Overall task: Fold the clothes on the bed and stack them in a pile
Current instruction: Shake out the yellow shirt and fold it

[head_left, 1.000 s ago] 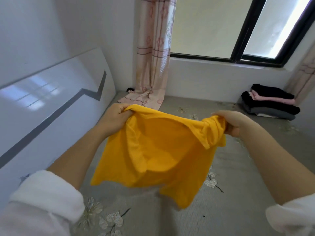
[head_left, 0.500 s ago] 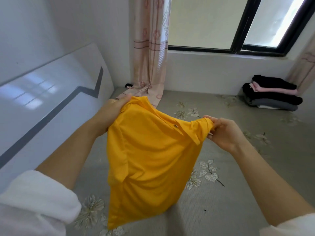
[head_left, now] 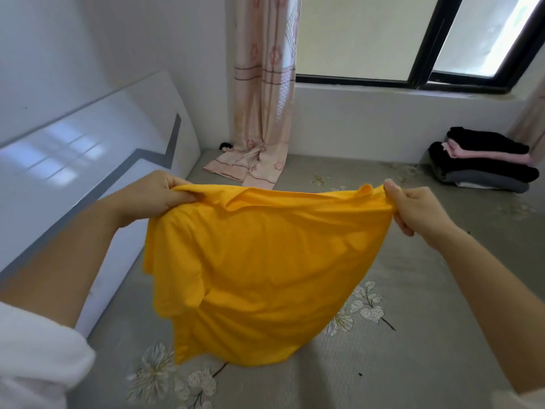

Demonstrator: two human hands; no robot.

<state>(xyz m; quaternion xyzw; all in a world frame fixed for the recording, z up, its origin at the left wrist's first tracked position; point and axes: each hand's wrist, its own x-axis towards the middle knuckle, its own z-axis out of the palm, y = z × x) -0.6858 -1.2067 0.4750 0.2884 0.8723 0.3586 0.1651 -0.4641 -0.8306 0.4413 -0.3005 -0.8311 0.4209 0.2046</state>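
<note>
Yellow soft shirt (head_left: pixel 259 261) stretched wider than 0.5 s ago; left grip (head_left: pixel 156 196) & right grip (head_left: pixel 413 205) pinch its top edge.

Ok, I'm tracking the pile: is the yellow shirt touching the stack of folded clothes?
Apart. The head view shows the yellow shirt gripped by the left hand and right hand, with bare bed sheet between it and the stack of folded clothes.
</note>
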